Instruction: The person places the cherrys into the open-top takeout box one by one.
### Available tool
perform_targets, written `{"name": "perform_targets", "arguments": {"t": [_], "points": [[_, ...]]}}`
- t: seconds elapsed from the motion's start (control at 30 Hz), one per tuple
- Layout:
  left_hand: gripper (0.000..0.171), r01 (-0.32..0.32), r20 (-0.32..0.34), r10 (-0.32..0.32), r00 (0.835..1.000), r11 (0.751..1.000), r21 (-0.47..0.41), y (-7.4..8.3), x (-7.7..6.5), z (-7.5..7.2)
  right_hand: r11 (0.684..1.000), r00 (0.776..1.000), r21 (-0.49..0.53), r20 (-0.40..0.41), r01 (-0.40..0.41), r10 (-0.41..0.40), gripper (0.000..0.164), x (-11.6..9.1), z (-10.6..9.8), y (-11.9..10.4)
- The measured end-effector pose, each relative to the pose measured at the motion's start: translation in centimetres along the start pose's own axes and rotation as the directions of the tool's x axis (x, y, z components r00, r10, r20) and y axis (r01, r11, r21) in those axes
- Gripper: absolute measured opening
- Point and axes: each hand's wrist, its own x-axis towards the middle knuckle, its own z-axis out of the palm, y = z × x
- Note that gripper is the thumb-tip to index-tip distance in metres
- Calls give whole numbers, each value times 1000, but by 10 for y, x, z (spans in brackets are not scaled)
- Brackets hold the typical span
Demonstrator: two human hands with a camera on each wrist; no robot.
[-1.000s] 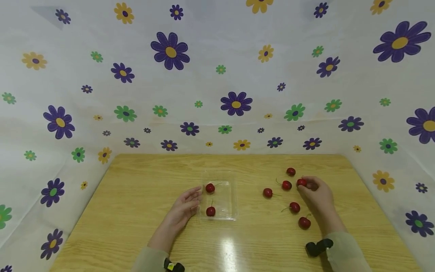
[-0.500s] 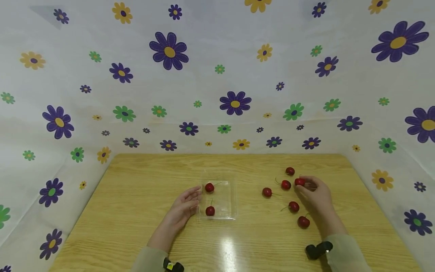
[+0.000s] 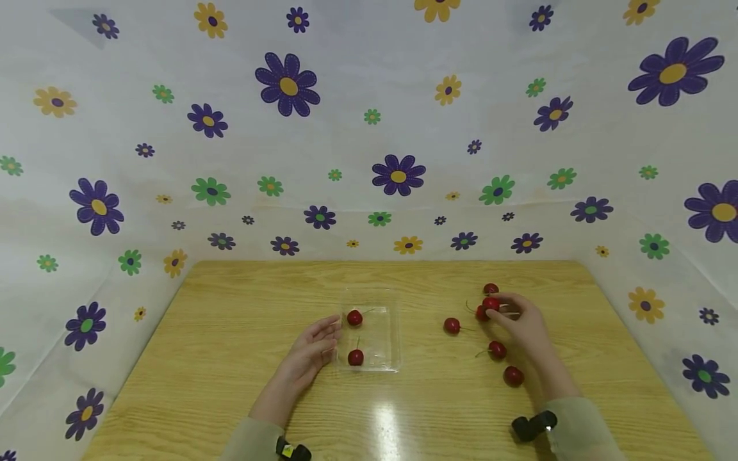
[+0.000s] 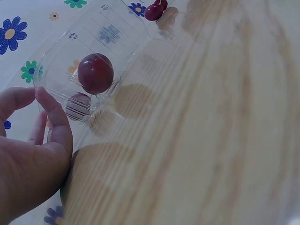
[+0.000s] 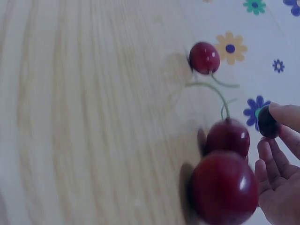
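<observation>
A glossy red, round cherry with a pale stem, the rear cherry (image 3: 480, 314), is partly covered in the head view by the held cherry (image 3: 492, 303), a round, shiny red fruit; whether the two touch cannot be told. The lower edge of the far red cherry (image 3: 491, 288) is hidden as well. Both hands are cut off by the frame edges in the wrist views, and the thin walls of the square, clear plastic container (image 3: 378, 333) are hard to make out against the wood-grained table (image 3: 242, 320). Inside it, along its left side, two dark red stemmed cherries (image 3: 355, 357) are seen—well apart from the loose ones on the right. The held cherry is pinched between thumb and fingertips by the right grip (image 3: 527, 326), near the rear cherry and the far red cherry. The left grip (image 3: 311, 352) is relaxed—nothing is clasped, and its loosely extended fingers are rested against the container's left side.
</observation>
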Motion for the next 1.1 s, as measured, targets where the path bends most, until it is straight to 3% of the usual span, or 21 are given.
{"name": "perform_targets", "arguments": {"t": [0.23,0.5,0.9,1.1], "points": [[63,-5,-1,5,1000,1000,-2,0,0,0,997,998,-48,30,62,-61,40,0,12,-14],[63,-6,0,6,1000,1000,-1,1,0,0,994,993,-14,59,108,-107,39,-2,24,-34],[62,-15,0,15,1000,1000,-7,-1,0,1,974,970,30,88,223,-225,35,-6,45,-62],[62,-30,14,30,999,1000,2,0,0,1,952,948,62,94,299,-304,33,-10,57,-75]]}}
